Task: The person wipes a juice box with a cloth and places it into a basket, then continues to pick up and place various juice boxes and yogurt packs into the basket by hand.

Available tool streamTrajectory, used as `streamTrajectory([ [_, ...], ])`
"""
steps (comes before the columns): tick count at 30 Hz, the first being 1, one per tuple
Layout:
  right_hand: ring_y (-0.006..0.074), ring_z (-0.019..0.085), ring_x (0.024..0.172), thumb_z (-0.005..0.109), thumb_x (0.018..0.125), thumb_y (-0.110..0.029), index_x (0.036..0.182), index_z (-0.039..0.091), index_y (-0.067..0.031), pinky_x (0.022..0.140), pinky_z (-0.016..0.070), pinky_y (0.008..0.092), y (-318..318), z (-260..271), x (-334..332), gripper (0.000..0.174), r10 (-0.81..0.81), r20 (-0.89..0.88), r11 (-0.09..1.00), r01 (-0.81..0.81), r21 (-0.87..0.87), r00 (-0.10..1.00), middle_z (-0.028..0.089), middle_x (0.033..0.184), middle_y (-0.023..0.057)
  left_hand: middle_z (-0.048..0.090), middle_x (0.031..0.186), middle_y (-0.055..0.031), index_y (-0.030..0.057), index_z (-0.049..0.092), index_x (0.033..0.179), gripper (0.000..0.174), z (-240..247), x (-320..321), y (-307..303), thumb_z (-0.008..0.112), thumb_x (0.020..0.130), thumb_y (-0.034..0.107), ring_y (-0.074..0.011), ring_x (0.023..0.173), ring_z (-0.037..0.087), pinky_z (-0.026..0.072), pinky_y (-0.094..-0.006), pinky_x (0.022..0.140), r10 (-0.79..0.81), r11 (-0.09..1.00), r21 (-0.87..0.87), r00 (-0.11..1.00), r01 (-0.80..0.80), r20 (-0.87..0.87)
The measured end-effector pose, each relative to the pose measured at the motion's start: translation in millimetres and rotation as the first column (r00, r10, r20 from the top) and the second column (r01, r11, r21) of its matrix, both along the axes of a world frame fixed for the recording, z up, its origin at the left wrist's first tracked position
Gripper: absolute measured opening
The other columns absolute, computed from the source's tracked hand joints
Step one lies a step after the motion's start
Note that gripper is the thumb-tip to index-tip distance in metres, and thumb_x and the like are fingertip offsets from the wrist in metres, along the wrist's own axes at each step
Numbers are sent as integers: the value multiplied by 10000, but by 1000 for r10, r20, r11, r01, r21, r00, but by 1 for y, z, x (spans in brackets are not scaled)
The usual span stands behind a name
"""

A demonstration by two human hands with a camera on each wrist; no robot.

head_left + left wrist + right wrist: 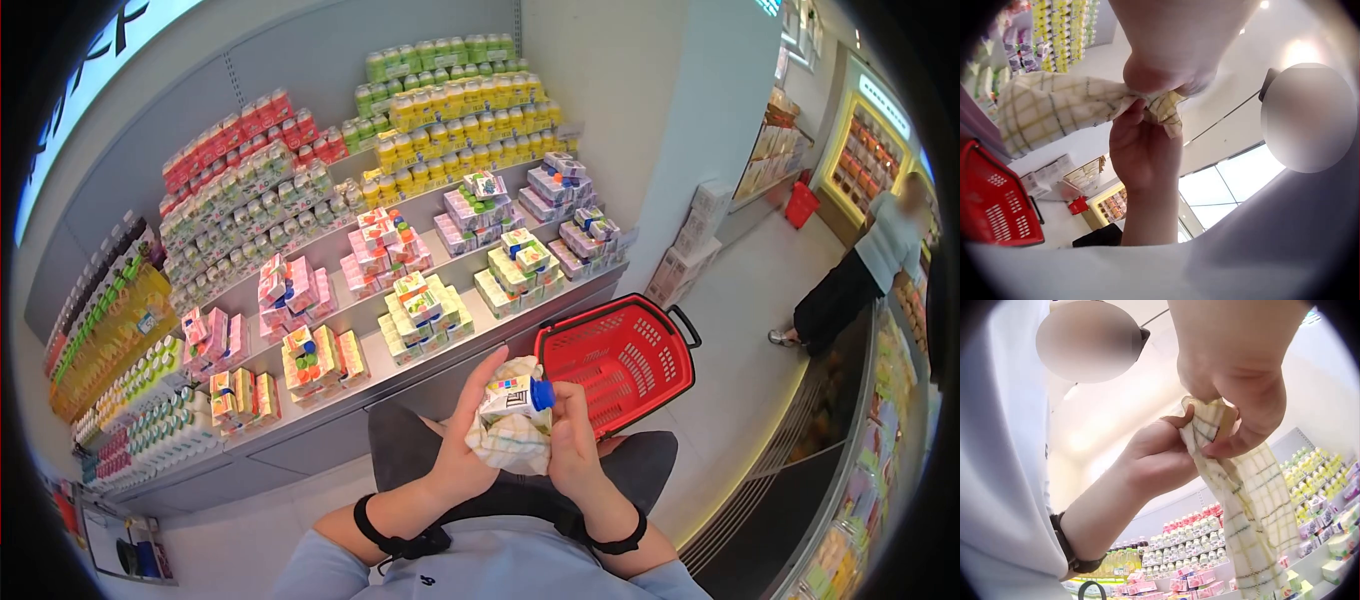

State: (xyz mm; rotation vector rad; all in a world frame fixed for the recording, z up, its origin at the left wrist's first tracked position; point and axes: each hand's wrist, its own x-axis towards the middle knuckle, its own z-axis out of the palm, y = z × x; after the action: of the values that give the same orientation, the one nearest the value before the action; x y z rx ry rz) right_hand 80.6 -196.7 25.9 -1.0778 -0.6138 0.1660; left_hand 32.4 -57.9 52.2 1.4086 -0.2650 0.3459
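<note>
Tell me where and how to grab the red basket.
Take the red basket by the black handle at its far right end, probably from outside and above: its loop juts out beyond the rest, leaving what looks like room to hook fingers through.

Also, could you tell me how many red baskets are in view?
2: a near basket by the right knee, a far basket on the floor; others may be hidden.

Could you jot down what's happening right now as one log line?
left hand: holds cloth and carton | right hand: holds cloth and carton | carton: blue cap, checked cloth around it | red basket: nearby
</note>
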Motion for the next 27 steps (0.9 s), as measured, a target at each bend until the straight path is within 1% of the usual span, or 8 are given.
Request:
streamTrajectory([
  [4, 168, 578, 1114, 394, 988, -634, 1326, 435, -2, 977, 440, 317, -5, -2, -1, 717, 208, -262, 978, -209, 26, 942, 573, 1211, 114, 472, 1443, -127, 80, 195, 1574, 746, 4, -8, 1, 627, 970, 151, -201, 1248, 535, 456, -332, 1009, 43, 968, 245, 997, -59, 71],
  [7, 198, 581, 1165, 320, 965, -699, 1372, 413, -10, 963, 476, 347, -14, -2, 11, 805, 352, -200, 935, -351, 44, 914, 570, 1280, 142, 475, 1423, -124, 65, 213, 1574, 722, 16, -6, 8, 610, 983, 185, -179, 1212, 540, 448, -322, 998, 28, 985, 169, 999, -34, 39],
  [11, 233, 576, 1229, 201, 916, -786, 1414, 394, -6, 1003, 488, 389, -13, 18, -3, 946, 495, -502, 863, -467, 192, 709, 589, 1276, 123, 419, 1483, -142, 37, 204, 1571, 748, 22, -16, 5, 627, 972, 187, -185, 1230, 514, 424, -340, 1030, -93, 990, 96, 987, 106, -129],
  [13, 250, 582, 1219, 214, 917, -787, 1436, 375, -26, 1018, 477, 405, -8, 16, -3, 935, 408, -543, 909, -379, 172, 734, 583, 1295, 134, 385, 1513, -154, 73, 169, 1580, 806, 12, -6, 9, 659, 946, 156, -227, 1295, 480, 402, -407, 1086, -22, 924, 382, 990, -33, 138],
  [15, 252, 586, 1209, 227, 913, -792, 1426, 405, -20, 1020, 470, 394, -4, 9, -3, 943, 251, -569, 966, -240, 96, 783, 578, 1298, 145, 348, 1537, -159, 98, 116, 1584, 850, 10, -8, 0, 666, 938, 149, -248, 1328, 459, 392, -420, 1104, -31, 994, 103, 996, 22, 85],
  [18, 226, 627, 1073, 171, 925, -789, 1332, 485, 47, 945, 474, 344, -8, -1, 5, 981, 80, -67, 986, -88, -139, 995, 608, 1208, 126, 273, 1580, -162, 126, 17, 1583, 972, 7, -11, -4, 716, 909, 183, -269, 1383, 409, 360, -402, 1129, -94, 990, -97, 994, 99, 53],
  [22, 315, 638, 904, 175, 926, -782, 1166, 579, 41, 756, 484, 353, -5, 6, 9, 947, -74, 518, 918, 261, -298, 852, 595, 1006, 175, 321, 1562, -165, 101, 36, 1584, 1007, 11, -5, -7, 751, 880, 187, -257, 1361, 432, 377, -377, 1109, -117, 993, 1, 993, 117, 31],
  [27, 338, 631, 843, 158, 909, -799, 1091, 597, 42, 709, 481, 369, -1, 4, 6, 966, -123, 546, 891, 335, -307, 828, 599, 966, 189, 430, 1496, -170, 83, 112, 1580, 867, -1, -2, -5, 674, 919, 105, -236, 1328, 474, 398, -349, 1088, -152, 952, -285, 981, 113, -121],
])
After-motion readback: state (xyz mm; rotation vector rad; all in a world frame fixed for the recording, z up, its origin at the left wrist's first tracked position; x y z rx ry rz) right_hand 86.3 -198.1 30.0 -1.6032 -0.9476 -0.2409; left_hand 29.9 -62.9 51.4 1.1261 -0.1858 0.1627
